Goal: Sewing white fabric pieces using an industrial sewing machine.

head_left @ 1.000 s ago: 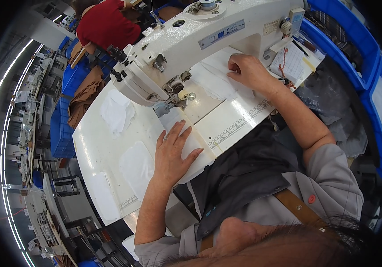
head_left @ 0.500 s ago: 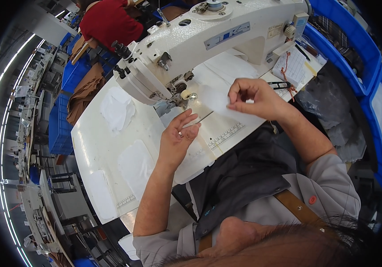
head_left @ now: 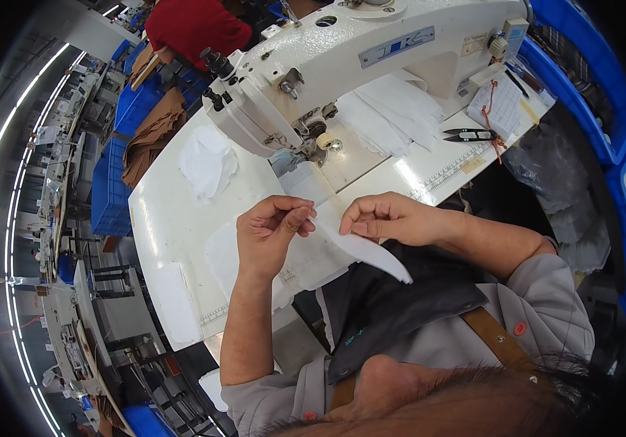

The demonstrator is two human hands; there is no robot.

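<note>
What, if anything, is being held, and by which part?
A thin, white, elongated cloth-like piece: the right hand pinches its upper edge; the left hand appears to pinch its upper-left end.

Right hand (head_left: 392,220) pinching white piece (head_left: 373,254), sewing machine (head_left: 338,67)

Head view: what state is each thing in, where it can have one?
Right hand: pinching the white piece
White piece: raised, curved, one end free
Left hand: fingertips together, hold unclear
Snips: lying on the table, unheld
Sewing machine: running or stopped, cannot tell
White stack: fanned out, edges uneven
</note>
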